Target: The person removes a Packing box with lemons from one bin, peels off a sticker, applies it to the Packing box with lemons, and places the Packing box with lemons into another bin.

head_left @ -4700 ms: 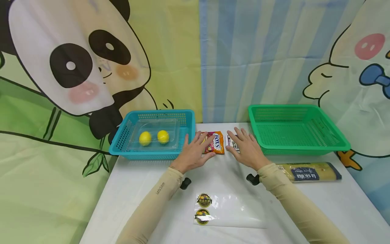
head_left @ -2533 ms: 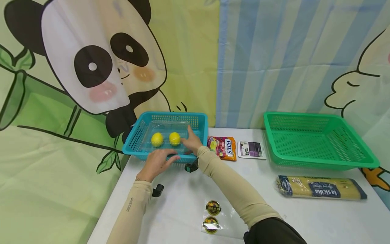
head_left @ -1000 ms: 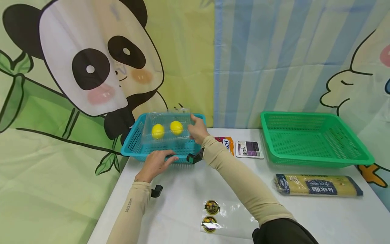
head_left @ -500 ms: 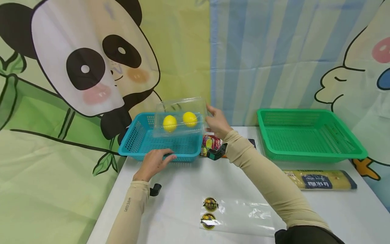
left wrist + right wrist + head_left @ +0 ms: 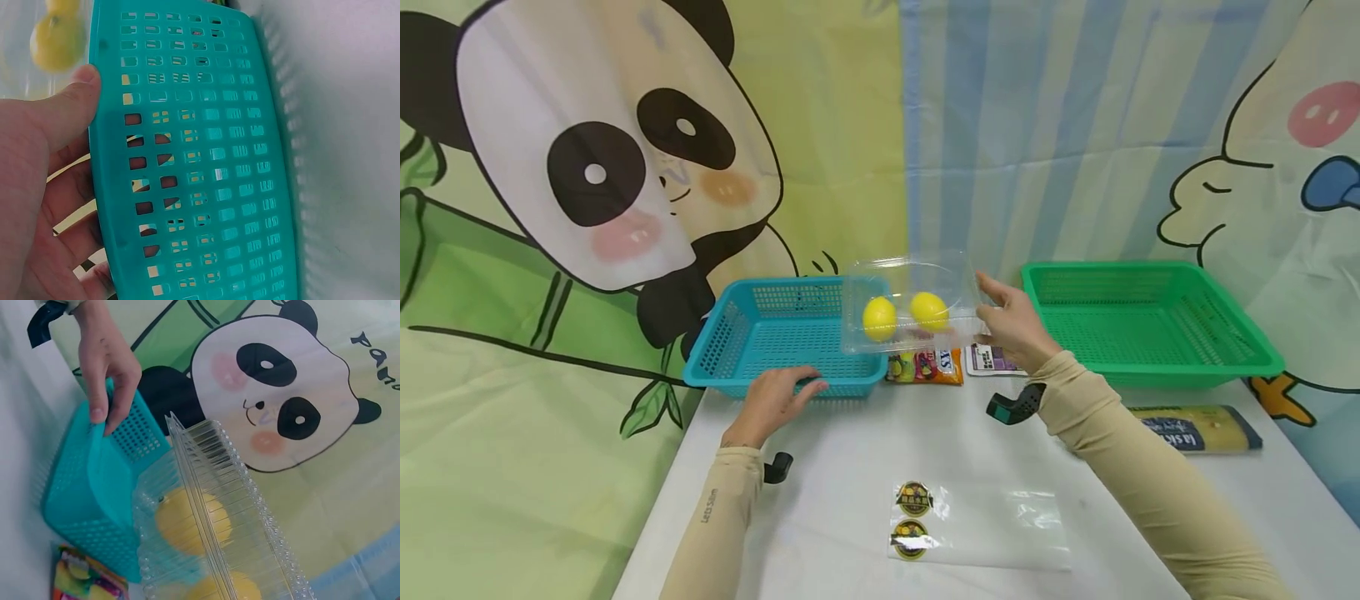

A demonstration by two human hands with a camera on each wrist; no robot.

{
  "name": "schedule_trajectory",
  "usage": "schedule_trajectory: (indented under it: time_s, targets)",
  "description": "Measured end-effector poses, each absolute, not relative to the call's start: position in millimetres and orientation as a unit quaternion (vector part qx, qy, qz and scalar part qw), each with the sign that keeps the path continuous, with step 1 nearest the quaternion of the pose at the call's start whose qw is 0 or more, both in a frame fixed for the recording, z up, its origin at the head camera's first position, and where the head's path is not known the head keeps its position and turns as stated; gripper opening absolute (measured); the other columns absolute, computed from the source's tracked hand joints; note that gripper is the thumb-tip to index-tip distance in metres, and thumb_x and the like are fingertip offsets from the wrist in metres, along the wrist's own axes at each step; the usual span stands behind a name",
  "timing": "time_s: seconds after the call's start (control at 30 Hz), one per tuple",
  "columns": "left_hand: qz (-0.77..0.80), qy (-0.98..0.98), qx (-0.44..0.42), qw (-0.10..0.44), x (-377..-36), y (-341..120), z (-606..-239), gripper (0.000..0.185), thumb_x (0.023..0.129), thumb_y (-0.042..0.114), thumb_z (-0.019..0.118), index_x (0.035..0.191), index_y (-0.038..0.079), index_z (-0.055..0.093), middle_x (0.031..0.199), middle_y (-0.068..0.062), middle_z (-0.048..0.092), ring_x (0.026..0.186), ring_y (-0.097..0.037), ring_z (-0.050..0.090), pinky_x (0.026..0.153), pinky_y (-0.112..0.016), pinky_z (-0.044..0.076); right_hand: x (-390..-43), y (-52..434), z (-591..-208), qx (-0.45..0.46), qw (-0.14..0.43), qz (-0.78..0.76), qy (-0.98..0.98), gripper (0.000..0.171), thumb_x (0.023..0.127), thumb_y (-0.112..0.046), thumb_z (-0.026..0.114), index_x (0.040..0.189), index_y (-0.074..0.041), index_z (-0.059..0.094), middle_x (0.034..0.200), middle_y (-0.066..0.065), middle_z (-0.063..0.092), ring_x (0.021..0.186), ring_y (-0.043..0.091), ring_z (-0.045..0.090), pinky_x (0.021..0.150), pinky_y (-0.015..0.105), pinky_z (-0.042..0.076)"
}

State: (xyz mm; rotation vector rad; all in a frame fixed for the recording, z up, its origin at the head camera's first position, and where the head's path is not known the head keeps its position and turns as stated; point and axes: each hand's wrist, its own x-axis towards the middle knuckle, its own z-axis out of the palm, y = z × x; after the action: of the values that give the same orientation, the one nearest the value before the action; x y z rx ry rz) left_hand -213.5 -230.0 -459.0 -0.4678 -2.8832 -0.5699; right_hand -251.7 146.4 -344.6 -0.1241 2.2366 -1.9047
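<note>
A clear plastic clamshell box [image 5: 910, 271] with two yellow lemons [image 5: 929, 312] inside is held in the air by my right hand [image 5: 1017, 323]. It hangs tilted over the right end of the blue basket [image 5: 722, 350] and a Fox's candy bag [image 5: 940, 368]. The right thumb and fingers grip the box's right end; part of that grip is hidden. My left hand [image 5: 771, 406] pinches the basket's near rim. In the left wrist view, the thumb lies on one side of the rim and the fingers on the other.
A green basket [image 5: 1150, 377] stands at the back right. Before it lies a pasta packet [image 5: 1213, 429], partly behind the right forearm. A purple-and-white packet [image 5: 988, 360] lies between the baskets. Nearer on the white table [image 5: 842, 517] is a clear bag [image 5: 992, 529] with two round stickers.
My right hand has reached into the blue basket, lifted the clamshell box with the lemons out and carried it right. My left hand moved to the basket's rim and has stayed there.
</note>
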Motion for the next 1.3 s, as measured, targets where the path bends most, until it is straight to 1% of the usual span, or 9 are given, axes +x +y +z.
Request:
schedule_trajectory:
  time_s: [0.3,0.37,0.63,0.73,0.83,0.93,1.0,1.1,1.3]
  targets:
    - [-0.183,-0.967,-0.155,0.084,-212.4,-229.2,-458.5,0.036,0.097,0.041,0.066,0.121,0.015,0.075,0.094,-0.006,0.079,0.081,-0.026,0.072,0.072,-0.045,0.058,-218.7,192.6,-366.6,-0.027,0.097,-0.626,0.774,0.067,0.105,-0.005,0.039,0.164,-0.025,0.012,0.171,0.003,0.006,0.105,0.032,0.051,0.07,0.028,0.057]
    - [-0.185,-0.967,-0.153,0.084,-212.3,-228.7,-458.9,0.036,0.098,0.042,0.066,0.121,0.016,0.075,0.092,-0.006,0.079,0.079,-0.026,0.072,0.071,-0.045,0.058,-209.6,199.6,-370.7,-0.03,0.098,-0.633,0.767,0.067,0.106,-0.004,0.039,0.164,-0.022,0.01,0.172,0.004,0.003,0.142,0.033,0.032,0.079,0.03,0.059]
    - [-0.188,-0.966,-0.152,0.089,-212.3,-227.4,-459.9,0.036,0.097,0.04,0.067,0.121,0.014,0.075,0.101,-0.008,0.079,0.083,-0.028,0.072,0.071,-0.046,0.058,-173.4,222.4,-393.6,-0.018,0.101,-0.629,0.77,0.065,0.108,-0.009,0.039,0.164,-0.019,0.008,0.172,0.004,0.001,0.14,0.031,0.041,0.083,0.03,0.059]
    - [-0.191,-0.966,-0.152,0.089,-211.4,-227.8,-459.2,0.036,0.097,0.04,0.067,0.122,0.014,0.075,0.105,-0.009,0.078,0.083,-0.028,0.072,0.073,-0.046,0.058,-162.0,227.4,-402.4,0.0,0.104,-0.623,0.775,0.064,0.109,-0.011,0.04,0.164,-0.019,0.009,0.171,0.003,0.002,0.097,0.014,0.061,0.084,0.03,0.06]
    - [-0.193,-0.965,-0.152,0.09,-210.8,-228.3,-458.3,0.036,0.097,0.039,0.068,0.122,0.014,0.075,0.107,-0.009,0.078,0.081,-0.027,0.072,0.073,-0.046,0.058,-153.0,229.3,-411.6,0.01,0.106,-0.626,0.773,0.064,0.109,-0.01,0.04,0.164,-0.019,0.009,0.171,0.004,0.002,0.064,0.009,0.044,0.083,0.029,0.06]
    - [-0.192,-0.965,-0.153,0.092,-210.5,-229.1,-458.1,0.035,0.097,0.039,0.068,0.121,0.015,0.075,0.108,-0.009,0.078,0.08,-0.027,0.071,0.072,-0.046,0.058,-146.6,229.1,-421.0,0.01,0.109,-0.643,0.758,0.065,0.108,-0.007,0.04,0.164,-0.015,0.007,0.171,0.007,0.0,0.105,0.021,0.055,0.08,0.028,0.059]
    - [-0.191,-0.965,-0.154,0.091,-210.3,-229.1,-458.0,0.035,0.097,0.039,0.068,0.121,0.015,0.075,0.108,-0.009,0.078,0.08,-0.026,0.071,0.073,-0.047,0.058,-143.3,228.5,-426.8,0.009,0.113,-0.652,0.749,0.065,0.108,-0.004,0.039,0.164,-0.013,0.006,0.171,0.009,-0.002,0.142,0.033,0.032,0.078,0.027,0.058]
    - [-0.193,-0.965,-0.153,0.09,-210.5,-228.5,-458.2,0.034,0.097,0.039,0.067,0.121,0.016,0.075,0.107,-0.008,0.078,0.079,-0.026,0.071,0.074,-0.047,0.058,-140.2,227.6,-434.3,0.01,0.116,-0.657,0.744,0.065,0.108,-0.002,0.038,0.163,-0.012,0.006,0.171,0.01,-0.001,0.155,0.039,0.005,0.077,0.028,0.058]
    - [-0.195,-0.966,-0.147,0.087,-211.5,-228.7,-459.5,0.036,0.098,0.041,0.066,0.123,0.016,0.074,0.11,-0.01,0.077,0.085,-0.029,0.072,0.078,-0.05,0.058,-136.6,225.5,-445.1,0.027,0.12,-0.662,0.739,0.066,0.107,-0.001,0.039,0.163,-0.011,0.008,0.171,0.01,0.001,0.155,0.038,0.006,0.076,0.028,0.058]
